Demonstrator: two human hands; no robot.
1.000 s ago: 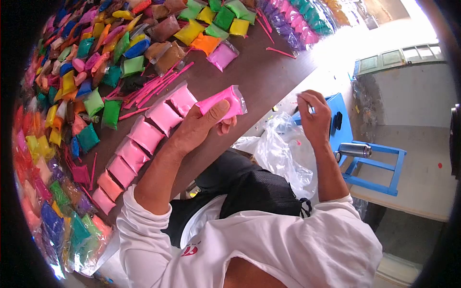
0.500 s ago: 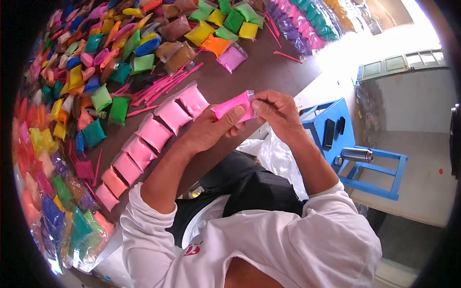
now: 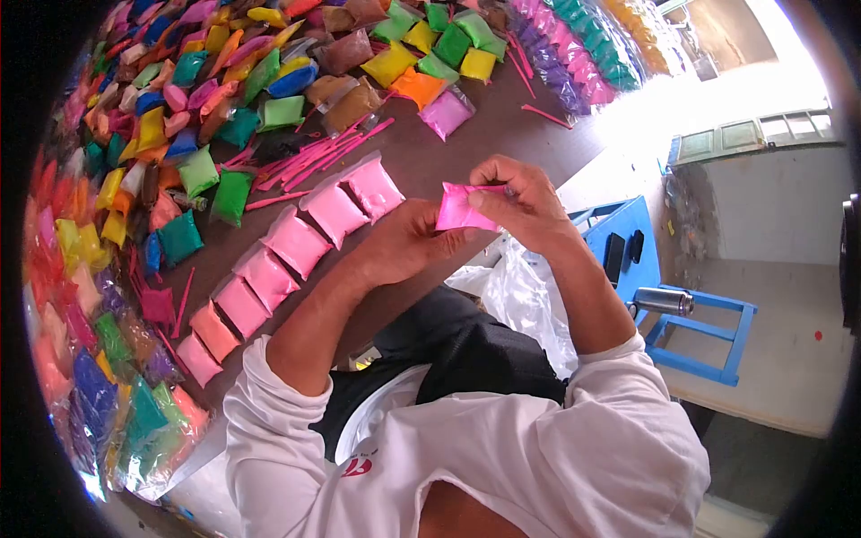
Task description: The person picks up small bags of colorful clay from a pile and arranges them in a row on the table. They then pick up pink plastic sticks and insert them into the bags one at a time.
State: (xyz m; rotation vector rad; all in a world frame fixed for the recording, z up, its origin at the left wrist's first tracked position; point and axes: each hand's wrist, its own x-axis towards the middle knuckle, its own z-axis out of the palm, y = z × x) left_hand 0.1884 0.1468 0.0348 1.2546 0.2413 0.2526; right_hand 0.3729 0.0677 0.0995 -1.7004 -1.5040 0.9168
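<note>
Both hands hold one small plastic packet of bright pink powder (image 3: 459, 210) above the near edge of a dark brown table (image 3: 502, 134). My left hand (image 3: 408, 242) grips the packet from below. My right hand (image 3: 516, 202) pinches its top edge with thumb and fingers. Just left of my hands a row of several pale pink packets (image 3: 296, 244) lies on the table, running diagonally toward me.
Many packets of coloured powder (image 3: 179, 117) and thin pink sticks (image 3: 309, 157) cover the table's far side. A blue stool (image 3: 682, 314) at right carries a metal flask (image 3: 665, 301) and dark phones (image 3: 615, 258). A clear plastic bag (image 3: 520, 296) lies on my lap.
My right hand came from the blue stool to the packet and now pinches its top. The packet has turned from lying lengthwise to a more upright, bunched position between both hands.
</note>
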